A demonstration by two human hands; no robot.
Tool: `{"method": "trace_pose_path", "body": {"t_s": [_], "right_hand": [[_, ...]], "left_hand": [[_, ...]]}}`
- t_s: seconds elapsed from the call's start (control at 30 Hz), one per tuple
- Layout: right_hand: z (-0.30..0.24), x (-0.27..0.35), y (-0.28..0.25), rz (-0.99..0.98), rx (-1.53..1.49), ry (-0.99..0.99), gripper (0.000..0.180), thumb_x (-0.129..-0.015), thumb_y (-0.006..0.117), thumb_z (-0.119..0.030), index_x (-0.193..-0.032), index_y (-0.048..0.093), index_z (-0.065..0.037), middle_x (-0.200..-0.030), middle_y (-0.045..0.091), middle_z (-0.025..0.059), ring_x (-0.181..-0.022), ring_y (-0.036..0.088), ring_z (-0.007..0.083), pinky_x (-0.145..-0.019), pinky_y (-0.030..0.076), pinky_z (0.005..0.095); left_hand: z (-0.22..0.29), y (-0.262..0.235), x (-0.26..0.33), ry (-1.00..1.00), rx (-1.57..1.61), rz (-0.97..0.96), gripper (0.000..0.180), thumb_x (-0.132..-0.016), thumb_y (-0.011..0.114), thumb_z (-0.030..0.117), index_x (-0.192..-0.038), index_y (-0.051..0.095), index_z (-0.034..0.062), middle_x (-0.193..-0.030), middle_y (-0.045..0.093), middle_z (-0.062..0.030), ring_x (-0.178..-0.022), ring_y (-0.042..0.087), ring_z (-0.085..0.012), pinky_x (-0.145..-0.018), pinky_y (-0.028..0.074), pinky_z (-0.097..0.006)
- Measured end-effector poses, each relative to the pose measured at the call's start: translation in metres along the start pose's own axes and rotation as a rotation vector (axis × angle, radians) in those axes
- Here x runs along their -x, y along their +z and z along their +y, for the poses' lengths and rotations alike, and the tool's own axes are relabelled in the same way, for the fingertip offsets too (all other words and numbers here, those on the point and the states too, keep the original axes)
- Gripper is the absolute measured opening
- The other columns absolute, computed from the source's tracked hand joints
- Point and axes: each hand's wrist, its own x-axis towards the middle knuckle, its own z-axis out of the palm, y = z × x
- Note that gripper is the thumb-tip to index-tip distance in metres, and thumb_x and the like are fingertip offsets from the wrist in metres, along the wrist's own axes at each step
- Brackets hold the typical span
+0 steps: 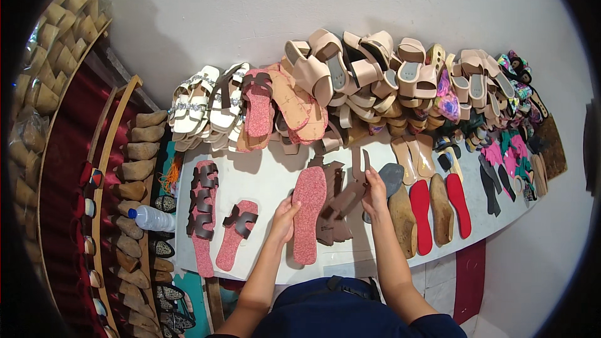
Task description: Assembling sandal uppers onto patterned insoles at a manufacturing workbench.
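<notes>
While the left hand (283,218) presses flat on the edge of a pink speckled insole (309,213) lying mid-bench, fingers spread rather than closed, the right hand (374,193) pinches a brown strap piece (348,195) just beside it, its grip clamped on the leather. One slip seems possible: the strap's loose ends hang over a stack of brown cut pieces (332,225), and a tug could drag them askew or nudge the insole off line. Left of the insole lie three pink soles already strapped (205,206). To the right sit two red insoles (421,216) and three wooden lasts (402,220). Heaped sandals (350,81) crowd the white bench (263,172) along the wall; a water bottle (152,218) lies at far left.
</notes>
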Motion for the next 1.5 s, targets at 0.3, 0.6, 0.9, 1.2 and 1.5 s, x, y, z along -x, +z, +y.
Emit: {"method": "trace_pose_path", "body": {"t_s": [0.3, 0.6, 0.9, 1.2, 1.5], "right_hand": [[-0.031, 0.025, 0.017, -0.38, -0.419, 0.497, 0.064, -0.078, 0.039, -0.055, -0.105, 0.04, 0.003, -0.07, 0.046, 0.0048, -0.05, 0.04, 0.014, -0.047, 0.035, 0.0273], [-0.032, 0.036, 0.008, -0.34, -0.356, 0.48, 0.043, -0.073, 0.039, -0.009, -0.112, 0.033, 0.008, -0.116, 0.036, 0.0289, -0.108, 0.042, 0.0339, -0.087, 0.037, 0.0467], [-0.036, 0.035, -0.006, -0.272, 0.291, 0.251, 0.02, -0.076, 0.05, -0.005, -0.095, 0.049, -0.002, -0.079, 0.057, 0.0057, -0.07, 0.055, 0.0117, -0.063, 0.045, 0.0235], [-0.043, 0.042, 0.007, -0.128, 0.094, 0.11, 0.009, -0.076, 0.054, -0.004, -0.082, 0.049, -0.006, -0.076, 0.056, 0.0034, -0.07, 0.054, 0.0117, -0.063, 0.045, 0.0236], [-0.012, 0.05, 0.022, -0.033, -0.091, 0.159, 0.013, -0.072, 0.057, -0.007, -0.07, 0.045, -0.013, -0.069, 0.054, -0.0019, -0.064, 0.049, 0.0089, -0.056, 0.036, 0.0241]], "left_hand": [[-0.01, 0.004, 0.006, -0.043, 0.218, -0.069, 0.024, -0.087, 0.037, 0.01, -0.109, 0.041, 0.0022, -0.106, 0.049, -0.0088, -0.097, 0.049, -0.0175, -0.085, 0.04, -0.031], [-0.014, 0.0, 0.01, -0.059, 0.206, -0.149, 0.022, -0.087, 0.037, 0.012, -0.106, 0.044, 0.0014, -0.106, 0.049, -0.0097, -0.099, 0.048, -0.0175, -0.086, 0.039, -0.032], [-0.014, 0.017, 0.023, 0.082, 0.029, 0.085, 0.053, -0.078, 0.052, 0.001, -0.12, 0.019, 0.0018, -0.099, 0.05, -0.0169, -0.094, 0.051, -0.0213, -0.08, 0.044, -0.034], [-0.021, 0.011, 0.019, 0.18, -0.09, 0.174, 0.023, -0.079, 0.053, 0.005, -0.099, 0.043, -0.0023, -0.088, 0.056, -0.0105, -0.08, 0.055, -0.0147, -0.072, 0.045, -0.026], [-0.036, 0.014, 0.014, 0.104, 0.01, 0.087, 0.023, -0.087, 0.038, 0.012, -0.1, 0.048, -0.004, -0.092, 0.056, -0.0092, -0.085, 0.054, -0.015, -0.076, 0.043, -0.027]]}}
